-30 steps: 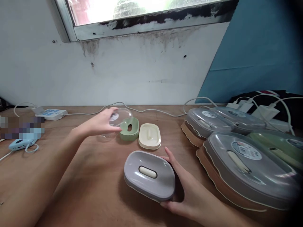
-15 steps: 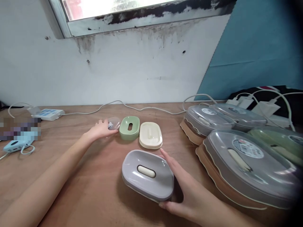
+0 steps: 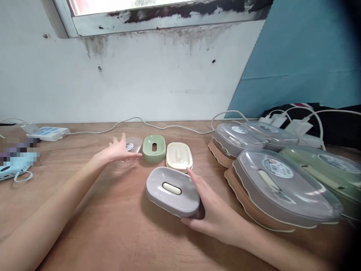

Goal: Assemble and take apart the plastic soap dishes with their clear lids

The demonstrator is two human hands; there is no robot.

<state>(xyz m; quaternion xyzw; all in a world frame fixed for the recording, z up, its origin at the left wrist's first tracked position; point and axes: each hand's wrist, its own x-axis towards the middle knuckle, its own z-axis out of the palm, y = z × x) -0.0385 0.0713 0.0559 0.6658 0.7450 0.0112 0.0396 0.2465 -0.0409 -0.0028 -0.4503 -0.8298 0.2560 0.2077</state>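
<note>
Whitish wall [image 3: 141, 82], stained under a window frame [image 3: 169, 17], stands behind a brown wooden table [image 3: 93, 226], with a blue sheet [image 3: 304, 52] hanging at the upper right. Near the middle of the table, the right hand [image 3: 214, 210] has its grip around the right end of a grey box [image 3: 165, 201], fingers at the far edge and thumb at the near one. A pale bar [image 3: 172, 188] shows in the slot on top of the grey box, which sits slightly askew just in front of a cream dish [image 3: 184, 158]. Left of the dish stands a green box [image 3: 154, 156] with an oblong hole. The left hand's [image 3: 117, 148] grip is loose, fingers spread beside a clear cover [image 3: 135, 142] bearing a round label; whether it touches the cover, I cannot tell. Along the right side lie grey boxes [image 3: 293, 195] and a green one [image 3: 316, 163] under clear lids. Behind everything a white cable [image 3: 180, 127] runs along from a power strip [image 3: 47, 133] at the far left, near a light blue gadget [image 3: 17, 165].
</note>
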